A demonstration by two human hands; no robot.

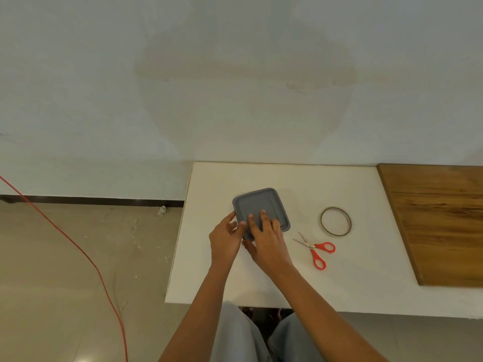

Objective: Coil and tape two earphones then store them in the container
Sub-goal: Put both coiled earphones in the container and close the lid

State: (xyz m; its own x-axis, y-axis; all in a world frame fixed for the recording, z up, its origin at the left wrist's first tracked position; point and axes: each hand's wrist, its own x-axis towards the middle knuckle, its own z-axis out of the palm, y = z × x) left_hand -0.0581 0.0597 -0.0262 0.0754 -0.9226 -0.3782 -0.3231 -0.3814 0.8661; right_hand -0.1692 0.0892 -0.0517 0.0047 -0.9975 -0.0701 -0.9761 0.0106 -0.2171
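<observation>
The right hand (pixel 266 239) lays its fingers (pixel 263 218) straight and slightly spread on the lidded grey container (pixel 261 202). The left hand (pixel 226 237) curls round its left edge. To their right, on the white surface (pixel 287 178), lie red scissors (pixel 311 246) and a tape roll (pixel 336 233).

The right hand (pixel 266 241) is laid flat, fingers straight; beside it, the left hand (pixel 226 237) is curled round the container (pixel 261 202) edge.
</observation>
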